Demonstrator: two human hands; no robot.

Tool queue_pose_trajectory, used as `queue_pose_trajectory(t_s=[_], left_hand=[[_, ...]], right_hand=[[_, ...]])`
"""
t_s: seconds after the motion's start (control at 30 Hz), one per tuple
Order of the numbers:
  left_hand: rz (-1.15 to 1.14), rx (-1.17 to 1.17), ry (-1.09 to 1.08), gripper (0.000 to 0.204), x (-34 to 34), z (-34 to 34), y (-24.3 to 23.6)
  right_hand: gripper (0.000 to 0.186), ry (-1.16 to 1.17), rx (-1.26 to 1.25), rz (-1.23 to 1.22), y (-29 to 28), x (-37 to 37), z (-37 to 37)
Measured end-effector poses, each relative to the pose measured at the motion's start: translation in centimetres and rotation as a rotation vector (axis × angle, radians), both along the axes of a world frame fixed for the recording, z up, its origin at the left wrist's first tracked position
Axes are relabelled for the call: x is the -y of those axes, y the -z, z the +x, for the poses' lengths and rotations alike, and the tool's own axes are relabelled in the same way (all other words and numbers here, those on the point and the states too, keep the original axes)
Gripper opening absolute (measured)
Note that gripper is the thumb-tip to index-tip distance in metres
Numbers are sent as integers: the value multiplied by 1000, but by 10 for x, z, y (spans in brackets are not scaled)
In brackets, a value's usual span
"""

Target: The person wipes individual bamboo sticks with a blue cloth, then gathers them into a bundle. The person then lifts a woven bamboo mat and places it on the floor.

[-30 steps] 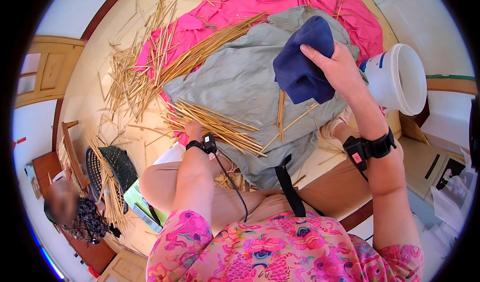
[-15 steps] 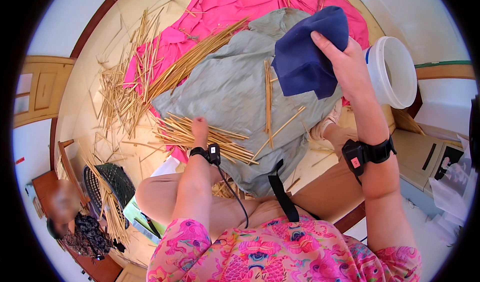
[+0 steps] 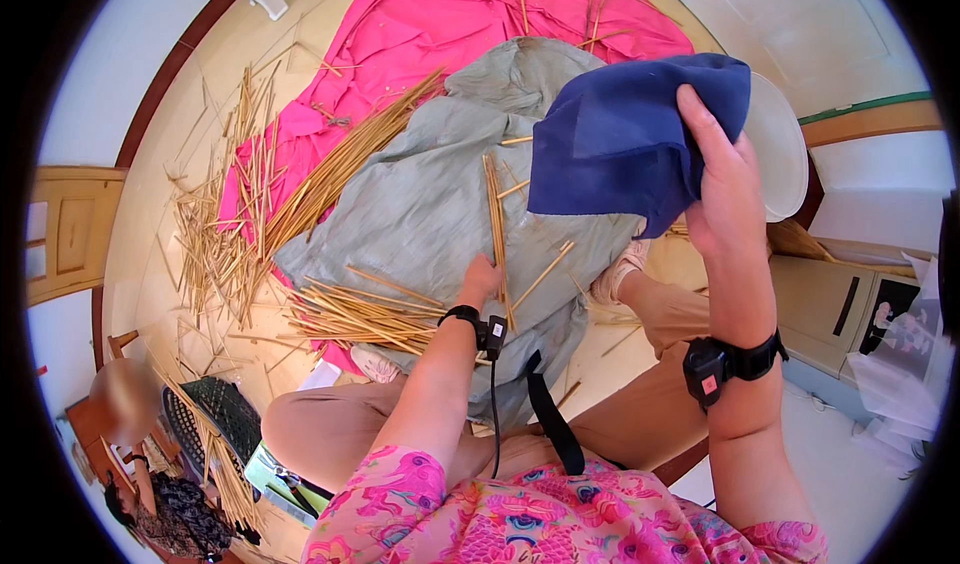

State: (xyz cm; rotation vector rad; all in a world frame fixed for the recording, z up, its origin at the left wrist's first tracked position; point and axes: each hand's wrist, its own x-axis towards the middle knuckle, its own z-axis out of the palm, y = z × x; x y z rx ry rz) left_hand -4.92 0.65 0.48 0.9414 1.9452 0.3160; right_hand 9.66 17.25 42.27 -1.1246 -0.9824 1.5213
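Note:
My right hand point(image 3: 722, 179) holds up a dark blue cloth point(image 3: 630, 139), thumb on its near face; the cloth hangs down to the left. Low over the grey-green cloth point(image 3: 400, 204), my left hand point(image 3: 482, 276) is curled beside a thin bunch of straw-coloured stalks point(image 3: 495, 224). Its fingertips are hidden, so what they grip, if anything, does not show. One loose stalk point(image 3: 542, 276) lies to the right of that hand. To its left, a pile of cut stalks point(image 3: 360, 316) rests across the cloth's edge.
A long bundle of stalks point(image 3: 350, 154) lies on a pink sheet point(image 3: 400, 34), with scattered stalks point(image 3: 215, 234) on the floor at left. A white bucket point(image 3: 782, 149) stands behind my right hand. At lower left, a person point(image 3: 180, 504) is near a dark basket point(image 3: 225, 404).
My left hand has moved right from the pile of cut stalks to the thin bunch. The blue cloth is still in my right hand and spreads wider. The whole view has shifted slightly.

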Motion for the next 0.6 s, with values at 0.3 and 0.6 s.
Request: queue_pose_trajectory(t_s=[0.3, 0.6], left_hand=[[-112, -118, 142, 38, 3, 31, -1], [-153, 493, 98, 23, 3, -17, -13]], right_hand=[[26, 62, -63, -23, -11, 4, 14], [24, -7, -105, 11, -12, 4, 13]])
